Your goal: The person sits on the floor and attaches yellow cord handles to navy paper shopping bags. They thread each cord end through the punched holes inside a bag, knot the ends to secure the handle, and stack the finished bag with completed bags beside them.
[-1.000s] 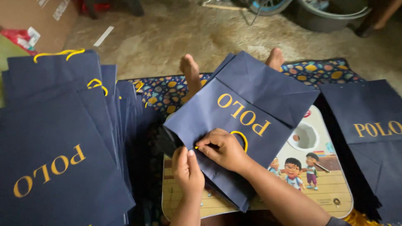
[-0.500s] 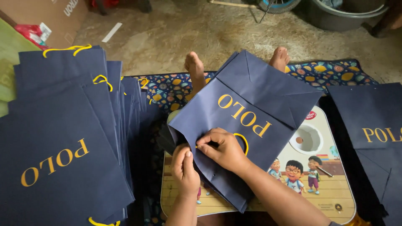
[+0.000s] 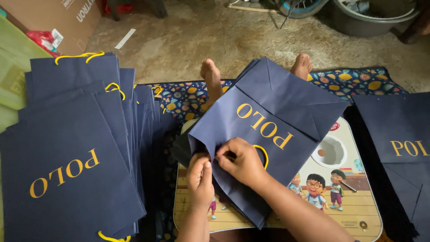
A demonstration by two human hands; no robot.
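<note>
Both hands are pinching the near mouth edge of the flat navy paper bag [image 3: 268, 130], left hand [image 3: 200, 177] beside right hand [image 3: 239, 161]. They are working a yellow cord handle [image 3: 263, 152], with grip and bag barely shifting, on the cartoon-printed desk [image 3: 345, 197].

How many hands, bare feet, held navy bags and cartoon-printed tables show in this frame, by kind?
Hands: 2, left hand and right hand
Bare feet: 2
Held navy bag: 1
Cartoon-printed table: 1
Total: 6
</note>
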